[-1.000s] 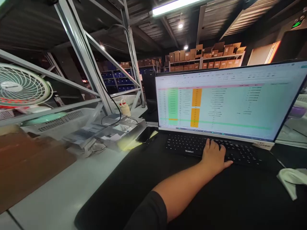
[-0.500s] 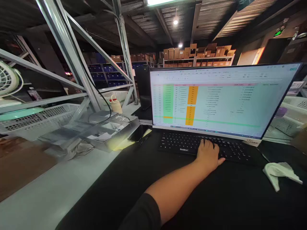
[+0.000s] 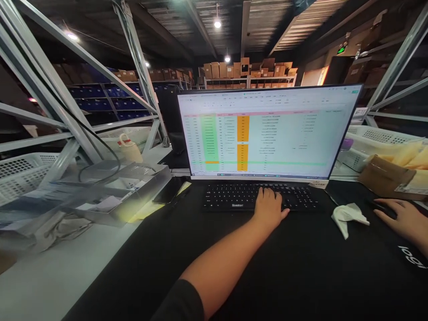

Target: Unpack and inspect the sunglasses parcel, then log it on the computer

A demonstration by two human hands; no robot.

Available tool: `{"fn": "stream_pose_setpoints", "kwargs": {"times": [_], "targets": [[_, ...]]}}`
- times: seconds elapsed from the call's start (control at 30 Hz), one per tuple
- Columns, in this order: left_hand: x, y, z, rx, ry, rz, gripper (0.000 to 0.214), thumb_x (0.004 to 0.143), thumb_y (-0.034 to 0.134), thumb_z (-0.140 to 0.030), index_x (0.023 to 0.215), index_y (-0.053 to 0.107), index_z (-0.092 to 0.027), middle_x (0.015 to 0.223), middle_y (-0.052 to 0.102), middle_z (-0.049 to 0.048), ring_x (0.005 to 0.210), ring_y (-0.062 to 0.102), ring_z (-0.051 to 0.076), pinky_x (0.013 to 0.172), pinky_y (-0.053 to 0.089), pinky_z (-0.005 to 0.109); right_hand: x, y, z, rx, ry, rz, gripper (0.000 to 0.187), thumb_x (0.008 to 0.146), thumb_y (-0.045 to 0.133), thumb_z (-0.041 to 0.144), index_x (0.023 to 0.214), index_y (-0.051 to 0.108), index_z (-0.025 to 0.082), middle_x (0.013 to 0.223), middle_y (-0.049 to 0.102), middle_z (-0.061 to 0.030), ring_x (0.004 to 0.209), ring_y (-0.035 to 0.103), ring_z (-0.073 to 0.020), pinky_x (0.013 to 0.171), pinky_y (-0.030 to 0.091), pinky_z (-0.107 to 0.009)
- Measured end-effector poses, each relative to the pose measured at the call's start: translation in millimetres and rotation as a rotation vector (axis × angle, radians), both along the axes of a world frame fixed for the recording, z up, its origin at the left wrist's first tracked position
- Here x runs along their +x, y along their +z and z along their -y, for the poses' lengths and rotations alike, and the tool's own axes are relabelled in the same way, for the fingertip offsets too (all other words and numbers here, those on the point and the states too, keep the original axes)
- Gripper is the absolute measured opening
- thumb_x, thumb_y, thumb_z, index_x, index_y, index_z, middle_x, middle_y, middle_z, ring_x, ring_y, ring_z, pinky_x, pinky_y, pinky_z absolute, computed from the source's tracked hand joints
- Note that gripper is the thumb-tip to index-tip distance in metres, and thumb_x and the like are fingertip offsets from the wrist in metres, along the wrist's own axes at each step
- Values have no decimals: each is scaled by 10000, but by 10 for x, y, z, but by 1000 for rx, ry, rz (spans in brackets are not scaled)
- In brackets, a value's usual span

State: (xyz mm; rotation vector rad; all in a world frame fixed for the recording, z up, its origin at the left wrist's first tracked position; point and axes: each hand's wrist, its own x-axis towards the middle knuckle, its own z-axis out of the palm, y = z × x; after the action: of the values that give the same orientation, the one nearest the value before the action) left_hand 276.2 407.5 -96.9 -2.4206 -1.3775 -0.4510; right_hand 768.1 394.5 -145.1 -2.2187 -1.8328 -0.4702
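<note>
My left hand rests on the right half of a black keyboard, fingers spread over the keys and thumb out to the right. It holds nothing. Behind the keyboard stands a monitor with a spreadsheet that has green and orange columns; its text is too small to read. At the right edge, my right hand lies over a dark computer mouse, which is partly hidden beneath it. A crumpled white tissue lies on the black desk mat between my hands.
Left of the keyboard are a phone, yellow paper and a clear divided box with papers. A cream bottle stands behind. To the right is a cardboard box near white baskets. Metal frame posts rise on both sides.
The view has swung to the right, so my right hand on the mouse and the cardboard box now show. My left hand stays on the keyboard.
</note>
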Motion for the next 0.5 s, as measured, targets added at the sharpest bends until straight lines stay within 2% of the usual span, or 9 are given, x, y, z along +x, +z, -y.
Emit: {"fn": "stream_pose_setpoints", "kwargs": {"times": [0.13, 0.3, 0.4, 0.5], "targets": [[-1, -9, 6, 2, 4, -3, 676, 976, 487, -630, 1381, 559, -93, 1402, 606, 213, 1339, 520, 327, 1210, 317, 502, -37, 24, 1, -35, -63, -46, 566, 968, 369, 540, 1392, 605, 250, 1370, 588, -167, 1313, 527, -283, 1098, 435, -390], [1, -29, -4, 28, 3, -2, 681, 984, 464, -633, 1388, 556, -93, 1407, 605, 210, 1339, 520, 324, 1214, 313, 506, -24, 44, -7, -32, -46, -45, 579, 945, 396, 518, 1390, 613, 216, 1358, 598, -163, 1308, 541, -267, 1059, 453, -357], [11, -27, -16, 29, 6, 4, 677, 977, 478, -635, 1374, 568, -93, 1397, 609, 212, 1331, 526, 320, 1217, 310, 509, -122, 135, 48, -82, -76, -87, 617, 938, 403, 554, 1422, 584, 217, 1405, 569, -165, 1311, 543, -278, 1032, 470, -370], [20, -8, -19, 13, 8, 9, 665, 971, 494, -631, 1366, 573, -102, 1395, 613, 205, 1335, 524, 322, 1205, 327, 517, -278, 252, 120, -97, -82, -117, 623, 952, 381, 527, 1437, 556, 178, 1421, 551, -186, 1334, 520, -287, 1086, 432, -368]]}}
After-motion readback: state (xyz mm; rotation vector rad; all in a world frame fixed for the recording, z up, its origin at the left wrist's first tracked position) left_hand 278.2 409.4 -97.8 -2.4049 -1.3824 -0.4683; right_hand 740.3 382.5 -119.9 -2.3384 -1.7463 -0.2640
